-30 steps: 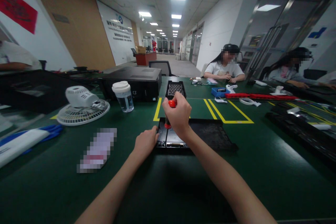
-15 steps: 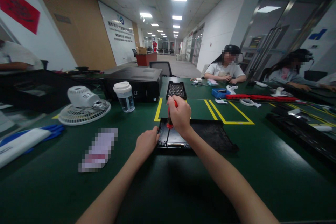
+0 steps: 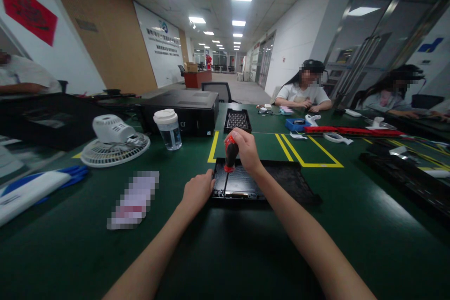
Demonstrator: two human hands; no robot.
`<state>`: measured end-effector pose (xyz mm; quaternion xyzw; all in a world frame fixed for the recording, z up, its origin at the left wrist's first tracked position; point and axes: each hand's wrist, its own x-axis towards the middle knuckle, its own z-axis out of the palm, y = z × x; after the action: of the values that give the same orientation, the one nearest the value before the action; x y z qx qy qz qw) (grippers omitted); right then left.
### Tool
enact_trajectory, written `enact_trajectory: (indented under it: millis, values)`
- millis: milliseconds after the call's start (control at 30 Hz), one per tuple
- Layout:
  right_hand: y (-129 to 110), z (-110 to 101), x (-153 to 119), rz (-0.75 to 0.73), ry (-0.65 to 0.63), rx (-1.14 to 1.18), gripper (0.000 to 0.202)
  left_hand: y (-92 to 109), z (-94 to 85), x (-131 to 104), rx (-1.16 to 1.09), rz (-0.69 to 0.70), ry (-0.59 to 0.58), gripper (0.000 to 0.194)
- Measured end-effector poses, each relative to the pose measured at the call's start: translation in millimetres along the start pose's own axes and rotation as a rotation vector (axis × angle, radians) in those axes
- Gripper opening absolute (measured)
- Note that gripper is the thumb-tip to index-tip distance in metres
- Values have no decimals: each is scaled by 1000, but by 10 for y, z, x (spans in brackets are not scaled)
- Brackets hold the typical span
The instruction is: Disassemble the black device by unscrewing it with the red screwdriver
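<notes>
The black panel (image 3: pixel 288 180) lies flat on the green counter (image 3: pixel 105 262), in front of the person, between the left hand and the right forearm. The right hand (image 3: pixel 246 151) has its grip closed round the handle of the screwdriver (image 3: pixel 231 153), which stands nearly upright, its shaft reaching down to the panel's near left part, beside a bright strip (image 3: pixel 241 195). The left hand (image 3: pixel 198 191) touches the panel's left edge with bent fingers; whether its grip pinches the edge or only rests there, I cannot tell.

The work looks to be partway: the tool is in place at 1 spot, and the panel lies open-side up. The tip is too small to make out, so how many fastenings are done, or left, cannot be told.

Beyond the panel sits a tray (image 3: pixel 238 120) of small items. A cup (image 3: pixel 168 131) stands near a black case (image 3: pixel 179 108), with fan parts (image 3: pixel 112 143) to its left.
</notes>
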<state>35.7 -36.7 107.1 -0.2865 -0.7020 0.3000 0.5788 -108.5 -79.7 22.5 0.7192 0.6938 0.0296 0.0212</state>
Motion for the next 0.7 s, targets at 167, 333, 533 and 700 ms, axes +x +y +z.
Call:
enact_trajectory:
  millis: [167, 333, 533, 700]
  values:
    - [69, -50, 118, 24, -269, 295, 21, -11, 22, 14, -2, 11, 15, 29]
    - [136, -2, 144, 162, -441, 677, 18, -16, 28, 22, -13, 3, -2, 29]
    - [97, -14, 173, 319, -453, 758, 28, -10, 39, 35, 5, 1, 8, 29]
    - [171, -31, 201, 317, -533, 910, 32, -8, 28, 29, 1, 9, 1, 28]
